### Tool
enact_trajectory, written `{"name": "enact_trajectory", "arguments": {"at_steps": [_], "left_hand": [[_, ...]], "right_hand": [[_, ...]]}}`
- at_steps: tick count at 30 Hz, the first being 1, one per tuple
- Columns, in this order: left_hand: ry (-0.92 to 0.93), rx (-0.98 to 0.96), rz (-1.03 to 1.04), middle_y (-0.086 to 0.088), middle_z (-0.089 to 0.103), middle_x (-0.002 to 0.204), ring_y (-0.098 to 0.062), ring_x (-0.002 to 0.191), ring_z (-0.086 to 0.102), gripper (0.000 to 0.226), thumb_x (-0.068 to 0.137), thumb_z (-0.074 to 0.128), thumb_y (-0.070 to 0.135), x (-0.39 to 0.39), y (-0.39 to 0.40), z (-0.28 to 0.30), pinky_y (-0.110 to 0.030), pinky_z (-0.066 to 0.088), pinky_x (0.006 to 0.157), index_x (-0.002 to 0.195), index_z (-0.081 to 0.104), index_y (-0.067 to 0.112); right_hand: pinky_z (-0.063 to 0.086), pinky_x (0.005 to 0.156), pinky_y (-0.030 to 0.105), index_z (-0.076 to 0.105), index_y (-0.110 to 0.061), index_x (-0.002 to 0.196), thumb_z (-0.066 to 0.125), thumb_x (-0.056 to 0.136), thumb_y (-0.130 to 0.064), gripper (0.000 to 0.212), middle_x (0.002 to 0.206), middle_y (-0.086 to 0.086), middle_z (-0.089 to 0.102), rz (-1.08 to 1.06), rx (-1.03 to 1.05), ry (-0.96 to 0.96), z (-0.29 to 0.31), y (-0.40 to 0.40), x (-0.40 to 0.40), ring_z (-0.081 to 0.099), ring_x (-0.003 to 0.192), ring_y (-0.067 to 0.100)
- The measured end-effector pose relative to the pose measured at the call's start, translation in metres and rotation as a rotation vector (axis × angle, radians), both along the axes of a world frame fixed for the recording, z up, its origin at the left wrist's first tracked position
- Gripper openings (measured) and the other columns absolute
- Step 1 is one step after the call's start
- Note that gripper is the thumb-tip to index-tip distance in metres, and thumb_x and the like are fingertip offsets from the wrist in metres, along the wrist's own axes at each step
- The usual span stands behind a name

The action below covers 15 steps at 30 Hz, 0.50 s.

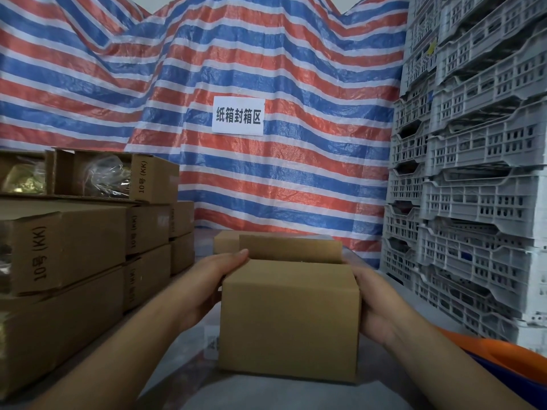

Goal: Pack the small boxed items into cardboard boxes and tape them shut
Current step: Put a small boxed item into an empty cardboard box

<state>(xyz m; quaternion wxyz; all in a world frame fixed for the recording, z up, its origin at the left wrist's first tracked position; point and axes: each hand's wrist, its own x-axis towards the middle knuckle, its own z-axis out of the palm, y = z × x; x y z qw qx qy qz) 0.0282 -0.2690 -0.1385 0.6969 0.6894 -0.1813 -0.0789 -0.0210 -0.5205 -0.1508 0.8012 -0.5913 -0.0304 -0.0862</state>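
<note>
Two hands, my left hand point(207, 287) and right hand point(374, 303), clasp the cardboard box point(290, 318) at centre; stacked boxes point(68, 247) at nine o'clock, grey crates point(479, 202) at three.

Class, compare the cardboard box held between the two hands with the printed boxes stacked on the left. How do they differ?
The held box shows a plain, unprinted front; the stacked boxes carry black "10号 (KK)" printing. The held box stands alone on the table, gripped by the left hand and right hand; the stacked boxes are piled in layers, untouched. The held box has a raised flap; the lower stacked boxes look closed. Both are brown cardboard.
</note>
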Motion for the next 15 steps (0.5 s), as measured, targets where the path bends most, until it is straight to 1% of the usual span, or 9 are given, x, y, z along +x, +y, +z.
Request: {"name": "enact_trajectory", "arguments": {"at_steps": [2, 3, 5, 6, 8, 9, 10, 12, 15], "left_hand": [[-0.019, 0.022, 0.027, -0.009, 0.075, 0.096, -0.019, 0.085, 0.070, 0.041, 0.079, 0.066, 0.042, -0.0001, -0.0002, -0.0020, -0.031, 0.049, 0.074, 0.107, 0.072, 0.013], [-0.023, 0.026, 0.036, -0.010, 0.075, 0.096, -0.019, 0.084, 0.070, 0.034, 0.083, 0.065, 0.038, -0.0007, -0.0001, -0.0015, -0.031, 0.049, 0.073, 0.104, 0.074, 0.013], [-0.024, 0.024, 0.056, -0.012, 0.074, 0.099, -0.021, 0.088, 0.068, 0.025, 0.091, 0.063, 0.031, -0.0012, -0.0005, -0.0002, -0.032, 0.050, 0.075, 0.102, 0.075, 0.013], [-0.022, 0.026, 0.059, -0.013, 0.074, 0.100, -0.022, 0.090, 0.067, 0.024, 0.092, 0.062, 0.029, -0.0010, -0.0004, 0.0002, -0.033, 0.050, 0.076, 0.102, 0.076, 0.012], [-0.010, 0.020, 0.058, -0.014, 0.074, 0.100, -0.023, 0.088, 0.067, 0.022, 0.092, 0.062, 0.027, -0.0006, -0.0002, 0.0002, -0.033, 0.050, 0.075, 0.101, 0.076, 0.012], [0.001, 0.012, 0.061, -0.014, 0.074, 0.099, -0.023, 0.086, 0.067, 0.022, 0.092, 0.063, 0.026, -0.0008, -0.0004, 0.0006, -0.033, 0.051, 0.075, 0.101, 0.076, 0.011], [0.012, 0.002, 0.065, -0.015, 0.073, 0.100, -0.023, 0.085, 0.067, 0.021, 0.091, 0.064, 0.025, -0.0010, -0.0006, 0.0008, -0.033, 0.051, 0.074, 0.102, 0.075, 0.011], [0.024, -0.016, 0.083, -0.016, 0.070, 0.101, -0.023, 0.083, 0.064, 0.022, 0.091, 0.065, 0.023, -0.0005, -0.0013, 0.0003, -0.033, 0.051, 0.073, 0.107, 0.071, 0.009], [-0.013, -0.067, 0.136, -0.010, 0.067, 0.109, -0.022, 0.087, 0.064, 0.028, 0.089, 0.067, 0.014, -0.0028, -0.0052, 0.0001, -0.034, 0.052, 0.075, 0.116, 0.060, 0.013]], "right_hand": [[0.059, 0.064, 0.036, 0.078, -0.016, 0.101, 0.061, 0.092, -0.013, 0.019, 0.099, 0.018, 0.075, 0.008, -0.009, 0.013, -0.0004, 0.0003, 0.0011, 0.074, 0.077, 0.027], [0.059, 0.061, 0.035, 0.078, -0.013, 0.103, 0.061, 0.092, -0.014, 0.020, 0.096, 0.018, 0.075, 0.009, -0.003, 0.024, -0.0010, 0.0001, 0.0017, 0.074, 0.074, 0.027], [0.059, 0.056, 0.035, 0.080, -0.009, 0.098, 0.060, 0.093, -0.025, 0.026, 0.091, 0.017, 0.076, 0.019, 0.063, 0.054, -0.0018, -0.0017, 0.0033, 0.074, 0.071, 0.028], [0.059, 0.057, 0.036, 0.080, -0.009, 0.096, 0.059, 0.093, -0.034, 0.033, 0.092, 0.017, 0.076, 0.022, 0.099, 0.061, -0.0017, -0.0031, 0.0035, 0.075, 0.074, 0.029], [0.060, 0.066, 0.035, 0.079, -0.012, 0.105, 0.059, 0.092, -0.048, 0.043, 0.102, 0.017, 0.076, 0.065, 0.111, 0.031, -0.0008, -0.0050, 0.0026, 0.075, 0.083, 0.030], [0.060, 0.070, 0.036, 0.077, -0.013, 0.111, 0.064, 0.089, -0.051, 0.046, 0.107, 0.017, 0.075, 0.092, 0.092, 0.012, -0.0003, -0.0048, 0.0006, 0.075, 0.088, 0.030], [0.060, 0.072, 0.036, 0.075, -0.014, 0.116, 0.070, 0.085, -0.049, 0.047, 0.111, 0.018, 0.074, 0.114, 0.063, 0.001, -0.0004, -0.0049, -0.0013, 0.074, 0.093, 0.031], [0.059, 0.074, 0.038, 0.067, -0.016, 0.124, 0.078, 0.081, -0.035, 0.049, 0.115, 0.019, 0.073, 0.135, -0.027, -0.020, -0.0010, -0.0048, -0.0035, 0.073, 0.098, 0.032], [0.058, 0.074, 0.037, 0.063, -0.020, 0.128, 0.077, 0.079, -0.022, 0.051, 0.117, 0.017, 0.072, 0.140, -0.126, -0.058, 0.0010, -0.0064, -0.0044, 0.073, 0.098, 0.030]]}}
